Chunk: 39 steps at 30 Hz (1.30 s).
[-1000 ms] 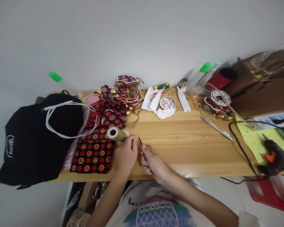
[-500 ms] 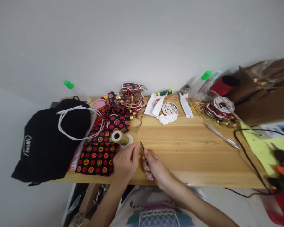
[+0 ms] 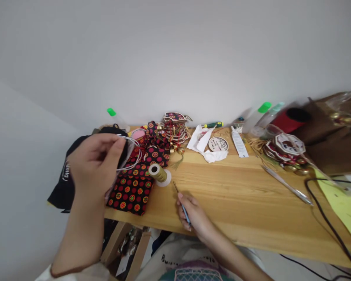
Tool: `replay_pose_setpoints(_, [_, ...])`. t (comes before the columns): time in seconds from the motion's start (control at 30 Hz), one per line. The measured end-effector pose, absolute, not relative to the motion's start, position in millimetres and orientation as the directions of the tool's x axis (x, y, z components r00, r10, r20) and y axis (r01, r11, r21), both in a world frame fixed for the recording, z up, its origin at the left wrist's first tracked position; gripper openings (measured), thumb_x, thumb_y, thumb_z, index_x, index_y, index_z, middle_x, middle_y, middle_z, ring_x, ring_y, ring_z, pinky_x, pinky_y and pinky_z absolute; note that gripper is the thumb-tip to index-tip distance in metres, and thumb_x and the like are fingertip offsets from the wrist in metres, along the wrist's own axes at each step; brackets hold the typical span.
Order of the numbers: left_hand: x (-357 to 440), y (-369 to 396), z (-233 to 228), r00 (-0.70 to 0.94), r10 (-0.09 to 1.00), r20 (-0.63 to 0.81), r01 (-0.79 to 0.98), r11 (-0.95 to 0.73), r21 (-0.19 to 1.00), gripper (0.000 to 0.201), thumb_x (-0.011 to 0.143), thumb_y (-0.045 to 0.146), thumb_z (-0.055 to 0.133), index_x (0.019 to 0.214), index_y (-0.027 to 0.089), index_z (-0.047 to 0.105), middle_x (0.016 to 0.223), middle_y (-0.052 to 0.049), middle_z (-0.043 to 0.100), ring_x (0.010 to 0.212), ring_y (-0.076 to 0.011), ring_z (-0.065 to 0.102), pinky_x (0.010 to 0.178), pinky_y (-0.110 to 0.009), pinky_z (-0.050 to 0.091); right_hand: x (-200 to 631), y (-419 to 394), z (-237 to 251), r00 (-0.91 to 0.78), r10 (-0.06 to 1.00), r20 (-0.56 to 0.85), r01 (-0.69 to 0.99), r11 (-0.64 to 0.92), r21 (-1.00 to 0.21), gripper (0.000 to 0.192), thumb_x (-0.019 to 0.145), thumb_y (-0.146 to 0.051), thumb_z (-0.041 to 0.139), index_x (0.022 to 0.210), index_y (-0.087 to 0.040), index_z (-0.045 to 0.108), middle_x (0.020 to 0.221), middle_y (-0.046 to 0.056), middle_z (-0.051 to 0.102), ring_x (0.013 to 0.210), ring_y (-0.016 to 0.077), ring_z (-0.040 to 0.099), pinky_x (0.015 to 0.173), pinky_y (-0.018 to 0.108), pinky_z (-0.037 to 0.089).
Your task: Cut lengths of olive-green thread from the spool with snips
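Note:
My left hand [image 3: 95, 166] is raised over the black cloth bag [image 3: 60, 197], its fingers curled in a pinch. Whatever lies between those fingertips is hidden or too thin to see. Behind it a loop of white cord [image 3: 139, 156] shows, partly covered by the hand. My right hand [image 3: 193, 214] rests low over the table, closed around a slim tool with a blue handle [image 3: 186, 214] and a thin dark point directed away from me. A spool of gold-olive thread [image 3: 160, 175] leans tilted just beyond the tool's tip, beside folded black cloth with red flower dots [image 3: 131, 194].
Stacked patterned octagonal pieces with bells [image 3: 175, 127] stand at the back, near white tissue [image 3: 200, 138], a round printed disc [image 3: 218, 144] and a white tube [image 3: 240, 142]. Rightward lie a silver pen-like tool [image 3: 286, 185], a black cable [image 3: 318, 207] and a brown box [image 3: 333, 144].
My left hand has moved from beside the right hand up and left, over the bag. My right hand keeps its hold on the tool. The view has shifted a little left.

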State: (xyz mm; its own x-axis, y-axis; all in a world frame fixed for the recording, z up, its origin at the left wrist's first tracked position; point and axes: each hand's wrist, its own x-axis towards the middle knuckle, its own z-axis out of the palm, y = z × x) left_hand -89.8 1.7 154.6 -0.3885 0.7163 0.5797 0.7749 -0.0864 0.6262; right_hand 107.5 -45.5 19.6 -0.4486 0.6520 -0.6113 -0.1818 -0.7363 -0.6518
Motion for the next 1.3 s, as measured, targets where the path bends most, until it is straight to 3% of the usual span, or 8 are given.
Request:
replay_pose_setpoints(0.17, [-112.8, 48.9, 120.5, -0.214, 0.938, 0.271, 0.744, -0.023, 0.667, 0.028, 0.072, 0.042, 0.056, 0.074, 0.015, 0.061, 0.056, 0.003, 0.058, 0.050, -0.0090, 0.050, 0.051, -0.021, 0.039, 109.3, -48.8, 15.4, -0.481, 0.663, -0.573, -0.184, -0.716, -0.673, 0.055, 0.060, -0.073, 0.055, 0.069, -0.021, 0.039, 0.038, -0.014, 0.034, 0.024, 0.0020, 0.024, 0.024, 0.017, 0.016])
replay_pose_setpoints(0.3, [-126.9, 67.7, 89.1, -0.224, 0.958, 0.179, 0.804, 0.078, 0.590, 0.026, 0.072, 0.039, 0.051, 0.074, 0.016, 0.063, 0.070, -0.002, 0.066, 0.064, -0.0137, 0.058, 0.065, -0.026, 0.045, 112.7, -49.2, 13.6, -0.526, 0.653, -0.546, -0.195, -0.717, -0.669, 0.055, 0.060, -0.073, 0.055, 0.068, -0.020, 0.040, 0.038, -0.014, 0.035, 0.023, 0.0020, 0.024, 0.024, 0.017, 0.016])
replay_pose_setpoints(0.53, [-129.7, 54.7, 107.1, -0.110, 0.913, 0.393, 0.892, -0.084, 0.443, 0.029, 0.078, 0.038, 0.048, 0.082, 0.017, 0.066, 0.092, -0.007, 0.067, 0.089, -0.0182, 0.059, 0.081, -0.031, 0.048, 118.9, -48.5, 14.2, -0.589, 0.627, -0.510, -0.227, -0.734, -0.640, 0.052, 0.063, -0.069, 0.056, 0.069, -0.020, 0.040, 0.038, -0.013, 0.035, 0.024, 0.0024, 0.024, 0.025, 0.018, 0.014])
replay_pose_setpoints(0.73, [-92.6, 6.7, 156.7, 0.040, 0.738, 0.674, 0.918, -0.294, 0.267, 0.014, 0.082, 0.025, 0.053, 0.088, 0.020, 0.065, 0.093, -0.003, 0.066, 0.092, -0.0150, 0.059, 0.088, -0.032, 0.046, 120.5, -51.6, 13.0, -0.579, 0.654, -0.486, -0.200, -0.693, -0.693, 0.049, 0.069, -0.068, 0.053, 0.072, -0.020, 0.043, 0.042, -0.013, 0.031, 0.029, 0.0033, 0.019, 0.029, 0.020, 0.016])
replay_pose_setpoints(0.9, [-55.3, -19.7, 152.3, 0.108, 0.770, 0.628, 0.871, -0.378, 0.313, 0.009, 0.080, 0.016, 0.055, 0.085, 0.020, 0.062, 0.089, -0.002, 0.064, 0.086, -0.0131, 0.060, 0.082, -0.029, 0.048, 140.8, -55.0, 24.0, -0.432, 0.879, -0.201, 0.209, -0.119, -0.971, 0.030, 0.080, -0.049, 0.054, 0.075, -0.019, 0.055, 0.062, 0.000, 0.055, 0.053, 0.0107, 0.047, 0.051, 0.023, 0.034])
replay_pose_setpoints(1.03, [-35.3, -30.9, 126.9, 0.237, 0.843, 0.483, 0.832, -0.433, 0.347, 0.010, 0.082, 0.016, 0.051, 0.084, 0.018, 0.061, 0.086, -0.003, 0.064, 0.084, -0.0125, 0.060, 0.076, -0.025, 0.048, 173.2, -52.5, 29.4, -0.475, 0.874, -0.098, 0.623, 0.255, -0.740, 0.021, 0.084, -0.033, 0.050, 0.093, -0.017, 0.061, 0.080, 0.010, 0.067, 0.068, 0.0211, 0.060, 0.058, 0.029, 0.041])
replay_pose_setpoints(1.2, [-21.2, -39.6, 96.4, 0.379, 0.858, 0.347, 0.820, -0.486, 0.303, 0.017, 0.084, 0.018, 0.047, 0.085, 0.019, 0.064, 0.087, -0.005, 0.065, 0.084, -0.0130, 0.059, 0.077, -0.027, 0.048, 220.1, -58.5, 14.3, -0.513, 0.847, 0.139, 0.685, 0.501, -0.528, 0.026, 0.088, -0.028, 0.045, 0.105, -0.015, 0.061, 0.095, 0.013, 0.068, 0.084, 0.0227, 0.063, 0.070, 0.033, 0.048])
replay_pose_setpoints(1.3, [-12.7, -40.5, 81.3, 0.454, 0.838, 0.301, 0.828, -0.522, 0.205, 0.019, 0.086, 0.019, 0.045, 0.084, 0.018, 0.064, 0.088, -0.005, 0.066, 0.083, -0.0143, 0.059, 0.076, -0.030, 0.048, 245.7, -64.7, 7.9, -0.455, 0.860, 0.228, 0.741, 0.509, -0.438, 0.027, 0.089, -0.030, 0.045, 0.106, -0.017, 0.061, 0.094, 0.011, 0.066, 0.085, 0.0195, 0.062, 0.071, 0.030, 0.049])
